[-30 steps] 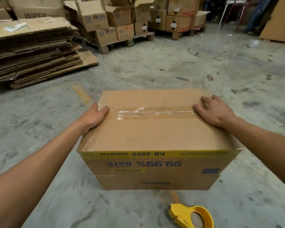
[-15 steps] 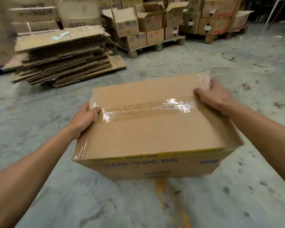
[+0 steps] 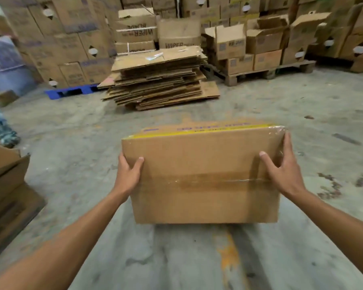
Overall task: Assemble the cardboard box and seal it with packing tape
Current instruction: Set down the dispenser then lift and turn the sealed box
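Note:
A brown cardboard box point(image 3: 201, 162) hangs in the air in front of me, above the concrete floor. Its taped face is turned toward me, with a strip of clear packing tape point(image 3: 218, 182) running across it. The yellow-edged printed side faces up and away. My left hand point(image 3: 127, 176) grips the box's left edge, thumb on the front face. My right hand point(image 3: 281, 170) grips the right edge, fingers spread along the side. No tape dispenser is in view.
A pile of flattened cardboard point(image 3: 159, 80) lies on the floor straight ahead. Stacked boxes on pallets point(image 3: 260, 53) line the back. More cardboard boxes point(image 3: 6, 185) stand at my left. A blue pallet point(image 3: 71, 92) sits at the back left.
Both hands lifted the box off the floor and tipped it so the taped face points at me. My view swung left and up, and the yellow tape dispenser dropped out of sight.

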Tool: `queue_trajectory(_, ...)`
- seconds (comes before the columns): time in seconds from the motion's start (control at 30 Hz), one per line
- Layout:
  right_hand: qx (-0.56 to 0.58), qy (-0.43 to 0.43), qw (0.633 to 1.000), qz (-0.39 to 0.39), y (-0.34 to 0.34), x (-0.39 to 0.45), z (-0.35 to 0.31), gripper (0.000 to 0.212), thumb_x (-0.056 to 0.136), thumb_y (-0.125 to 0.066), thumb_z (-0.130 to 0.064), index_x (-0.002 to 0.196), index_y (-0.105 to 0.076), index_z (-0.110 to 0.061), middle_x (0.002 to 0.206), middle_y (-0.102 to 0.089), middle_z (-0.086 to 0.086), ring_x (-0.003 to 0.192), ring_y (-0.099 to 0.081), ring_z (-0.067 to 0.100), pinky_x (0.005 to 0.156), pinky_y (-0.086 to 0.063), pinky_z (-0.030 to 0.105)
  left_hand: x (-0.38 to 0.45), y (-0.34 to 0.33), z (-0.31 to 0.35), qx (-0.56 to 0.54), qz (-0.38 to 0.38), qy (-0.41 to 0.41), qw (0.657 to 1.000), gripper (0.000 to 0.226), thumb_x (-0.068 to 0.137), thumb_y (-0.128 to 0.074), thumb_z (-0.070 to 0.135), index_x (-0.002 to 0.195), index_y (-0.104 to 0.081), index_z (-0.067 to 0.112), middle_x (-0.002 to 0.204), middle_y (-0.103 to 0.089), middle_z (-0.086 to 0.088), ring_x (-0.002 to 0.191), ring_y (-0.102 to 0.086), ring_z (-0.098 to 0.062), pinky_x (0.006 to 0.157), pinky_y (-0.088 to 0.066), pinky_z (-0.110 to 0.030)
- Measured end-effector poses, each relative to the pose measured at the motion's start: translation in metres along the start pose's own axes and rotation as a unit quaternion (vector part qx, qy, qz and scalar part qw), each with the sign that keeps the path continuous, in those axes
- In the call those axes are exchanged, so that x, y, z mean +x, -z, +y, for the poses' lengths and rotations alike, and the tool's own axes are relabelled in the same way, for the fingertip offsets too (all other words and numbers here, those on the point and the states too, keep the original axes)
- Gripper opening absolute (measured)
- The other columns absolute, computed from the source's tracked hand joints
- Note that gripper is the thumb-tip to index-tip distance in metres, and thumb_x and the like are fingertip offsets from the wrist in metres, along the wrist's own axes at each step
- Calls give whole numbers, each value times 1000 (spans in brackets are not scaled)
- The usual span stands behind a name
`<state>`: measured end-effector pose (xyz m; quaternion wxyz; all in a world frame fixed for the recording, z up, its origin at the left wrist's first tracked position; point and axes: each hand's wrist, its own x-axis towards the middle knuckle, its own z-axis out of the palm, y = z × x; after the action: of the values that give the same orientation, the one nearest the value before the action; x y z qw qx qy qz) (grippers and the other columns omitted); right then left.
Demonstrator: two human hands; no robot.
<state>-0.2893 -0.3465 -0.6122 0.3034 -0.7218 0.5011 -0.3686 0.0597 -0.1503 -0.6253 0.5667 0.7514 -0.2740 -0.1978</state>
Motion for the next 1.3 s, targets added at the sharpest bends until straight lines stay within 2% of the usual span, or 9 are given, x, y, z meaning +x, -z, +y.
queue_trajectory(0.2, 27, 37, 998, -33, -24, 27, 4, 81, 94, -54, -48, 154, -2, -37, 162, -24, -2, 144, -30, 19, 116, -29, 44, -6, 6, -14, -3, 18, 55, 998, 51, 97, -47, 45, 131, -26, 14, 134, -43, 0, 119, -49, -16, 102, -43, -38)
queue_trajectory(0.4, 99, 33, 993, -60, -96, 61, -57, 55, 98, -42, -47, 144, -30, -20, 139, -52, 6, 122, -51, 28, 93, -39, 37, -3, 65, -5, 21, 195, 99, 976, 55, 93, -41, 61, 123, -36, 15, 117, -51, -3, 105, -52, -24, 93, -44, -42)
queue_trajectory(0.63, 2, 81, 990, -112, -140, 94, -111, 49, 96, -31, -42, 116, -61, -8, 118, -57, 24, 108, -53, 39, 89, -40, 44, -38, 131, 0, -31, 261, 114, 958, 33, 73, -47, 57, 92, -47, 29, 92, -52, 3, 87, -49, -21, 86, -46, -50)
queue_trajectory(0.77, -68, 128, 967, -212, -132, 119, -116, 44, 80, -22, -41, 82, -57, -13, 108, -63, 29, 95, -55, 41, 77, -40, 42, -52, 125, 7, -36, 264, 121, 956, 30, 96, -42, 44, 115, -55, 25, 102, -60, 4, 85, -56, -14, 82, -49, -45)
queue_trajectory(0.93, -46, 83, 934, -343, -139, 140, -131, 56, 89, -37, -53, 132, -51, -21, 121, -60, 13, 96, -60, 33, 71, -55, 40, -61, 142, 19, 36, 241, 150, 958, 33, 96, -49, 42, 122, -52, 23, 111, -60, 0, 87, -59, -13, 78, -53, -43)
queue_trajectory(1.0, -19, 38, 916, -399, -136, 138, -131, 45, 96, -42, -41, 138, -45, -25, 126, -57, 4, 93, -58, 25, 66, -48, 32, -67, 148, 23, 62, 180, 186, 964, 36, 95, -49, 45, 126, -49, 25, 113, -59, 3, 94, -59, -14, 75, -52, -40)
queue_trajectory(1.1, 1, 4, 896, -445, -126, 133, -118, 62, 88, -50, -43, 146, -27, -46, 130, -40, -13, 101, -55, 20, 70, -45, 33, -75, 154, 16, 77, 106, 238, 962, 55, 90, -54, 53, 138, -40, 30, 123, -59, 4, 104, -62, -19, 76, -54, -41)
queue_trajectory(1.2, 17, -28, 893, -449, -119, 135, -105, 65, 90, -51, -54, 147, -21, -52, 129, -48, -8, 101, -59, 25, 80, -47, 40, -64, 154, 12, 21, 76, 247, 966, 93, 75, -68, 62, 151, -20, 37, 134, -58, 6, 105, -68, -22, 85, -57, -47)
queue_trajectory(1.3, 73, -65, 887, -452, -114, 141, -91, 77, 88, -58, -59, 150, -15, -51, 135, -49, -8, 111, -59, 24, 99, -47, 48, -54, 137, 17, -22, 79, 226, 971, 97, 82, -68, 52, 154, -4, 40, 140, -46, 11, 111, -63, -19, 95, -52, -45)
